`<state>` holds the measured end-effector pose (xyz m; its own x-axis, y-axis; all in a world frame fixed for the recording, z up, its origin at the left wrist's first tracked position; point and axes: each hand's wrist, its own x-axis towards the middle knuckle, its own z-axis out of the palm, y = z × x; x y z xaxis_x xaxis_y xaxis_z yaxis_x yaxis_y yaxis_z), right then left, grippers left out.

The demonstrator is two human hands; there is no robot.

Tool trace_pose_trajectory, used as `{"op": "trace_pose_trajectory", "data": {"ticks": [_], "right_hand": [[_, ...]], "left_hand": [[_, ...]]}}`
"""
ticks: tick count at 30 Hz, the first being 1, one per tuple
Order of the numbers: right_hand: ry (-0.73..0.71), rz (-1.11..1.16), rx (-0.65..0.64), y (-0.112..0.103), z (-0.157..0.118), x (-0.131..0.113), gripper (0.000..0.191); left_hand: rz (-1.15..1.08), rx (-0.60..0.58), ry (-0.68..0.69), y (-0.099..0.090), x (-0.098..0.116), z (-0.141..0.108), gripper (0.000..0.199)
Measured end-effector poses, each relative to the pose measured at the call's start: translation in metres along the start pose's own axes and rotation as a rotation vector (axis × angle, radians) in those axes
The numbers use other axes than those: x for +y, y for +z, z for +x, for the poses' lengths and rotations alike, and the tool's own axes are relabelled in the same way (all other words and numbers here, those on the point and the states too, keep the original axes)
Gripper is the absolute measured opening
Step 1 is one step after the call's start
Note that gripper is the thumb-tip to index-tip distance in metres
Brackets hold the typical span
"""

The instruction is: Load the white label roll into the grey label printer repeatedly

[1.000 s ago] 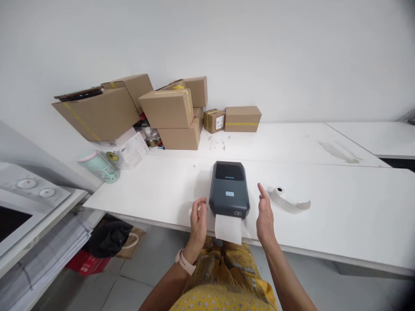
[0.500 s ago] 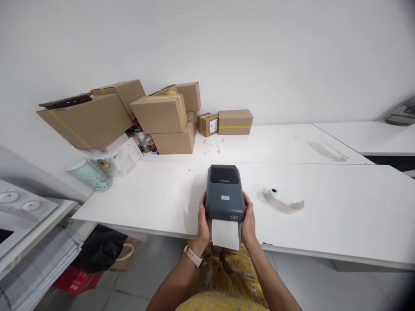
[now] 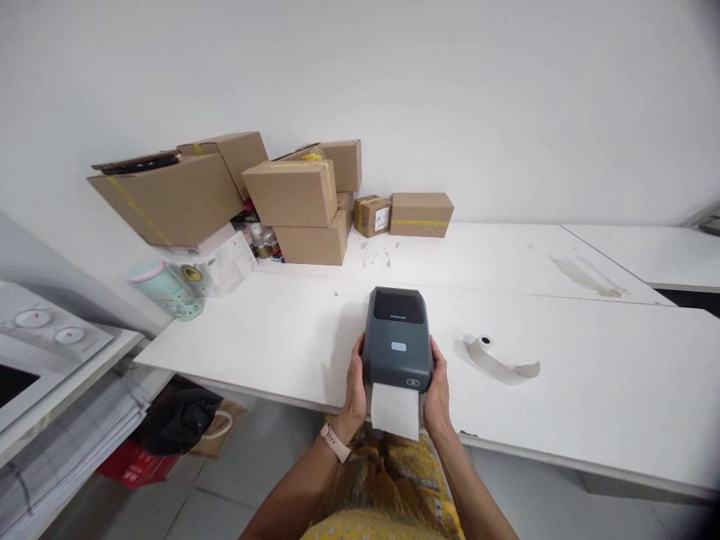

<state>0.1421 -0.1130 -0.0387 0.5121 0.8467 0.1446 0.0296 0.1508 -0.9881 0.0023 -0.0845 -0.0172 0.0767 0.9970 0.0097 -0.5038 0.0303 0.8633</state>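
- Squarely between a person's two hands, a dark gray label printer (image 3: 398,334) sits at the near side of a white tabletop (image 3: 590,375); whether its base is fully down or slightly raised cannot be told.
- The hard casing looks stiff and smooth, and the machine is probably moderately heavy, a load for two palms rather than fingertips; the lower side walls, where the hands lie, appear the soundest place to grip.
- A white paper strip (image 3: 394,412) juts from the front, between the heels of the hands; thin and light, it would likely crease or tear if pulled.
- The left hand (image 3: 355,382), above a pink-banded watch (image 3: 336,442), is half curled, grasping the left flank.
- The right hand (image 3: 437,390) mirrors it, cupped against the opposite flank; fingers tucked behind the casing are hidden.
- Near the right hand, on its outer side, lies a partly unwound paper roll (image 3: 500,366); well beyond the left hand stand stacked cardboard boxes (image 3: 292,195).
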Motion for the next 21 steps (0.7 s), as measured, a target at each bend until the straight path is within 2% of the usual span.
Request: {"op": "trace_pose_trajectory", "data": {"ticks": [9,13,17,21], "right_hand": [[-0.012,-0.001,0.020,0.003,0.001,0.001,0.070],[-0.003,-0.014,-0.012,-0.003,0.002,-0.002,0.070],[-0.096,-0.190,-0.098,-0.017,0.019,-0.020,0.070],[-0.269,-0.329,-0.138,-0.014,0.060,-0.045,0.070]], "left_hand": [[-0.020,0.015,-0.005,0.000,-0.004,0.001,0.068],[0.009,0.015,-0.001,-0.001,-0.002,0.001,0.071],[0.131,-0.036,0.057,-0.003,0.017,0.016,0.070],[0.365,-0.127,0.188,0.001,0.049,0.051,0.068]]}}
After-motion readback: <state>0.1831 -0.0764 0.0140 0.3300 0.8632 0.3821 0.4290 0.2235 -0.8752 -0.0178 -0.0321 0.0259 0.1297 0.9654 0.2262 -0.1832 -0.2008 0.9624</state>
